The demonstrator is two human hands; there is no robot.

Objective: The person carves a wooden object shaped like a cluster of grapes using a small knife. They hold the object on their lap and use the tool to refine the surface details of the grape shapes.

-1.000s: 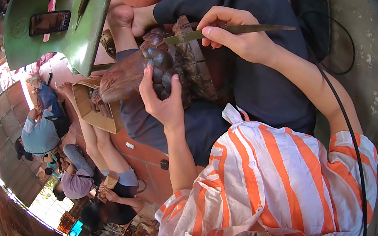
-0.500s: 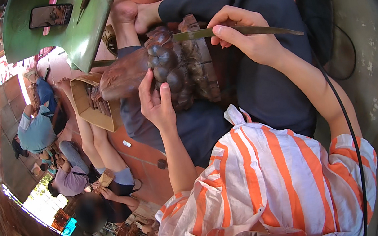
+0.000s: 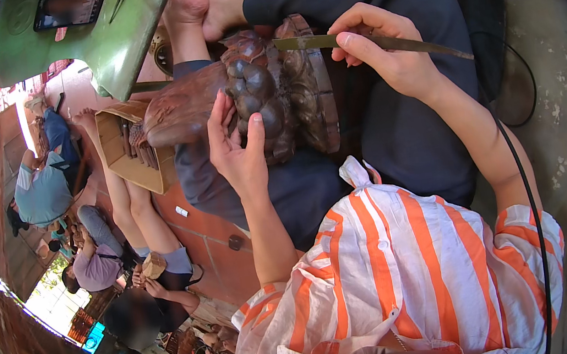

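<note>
I had the carving (image 3: pixel 253 84) on my lap (image 3: pixel 300 193) | box (image 3: pixel 148 182) left of it | phone (image 3: pixel 70 10) on the chair (image 3: pixel 98 49), far left

Top left, the green seat (image 3: pixel 85 56) is cut off by the edge and the phone screen (image 3: pixel 69 9) is blurry. Lower left, a person's head (image 3: pixel 132 318) is a dark blur. In the middle, the left hand (image 3: pixel 241 157) hides some of the brown carving (image 3: pixel 253 84).

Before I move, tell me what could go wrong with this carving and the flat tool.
The flat tool, pinched in your right hand, might slip and scratch the dark brown carving. Your left hand touches the carving near the tool's end, so a slip could nick your fingers. The carving seems to rest across your legs, so it might shift.
</note>
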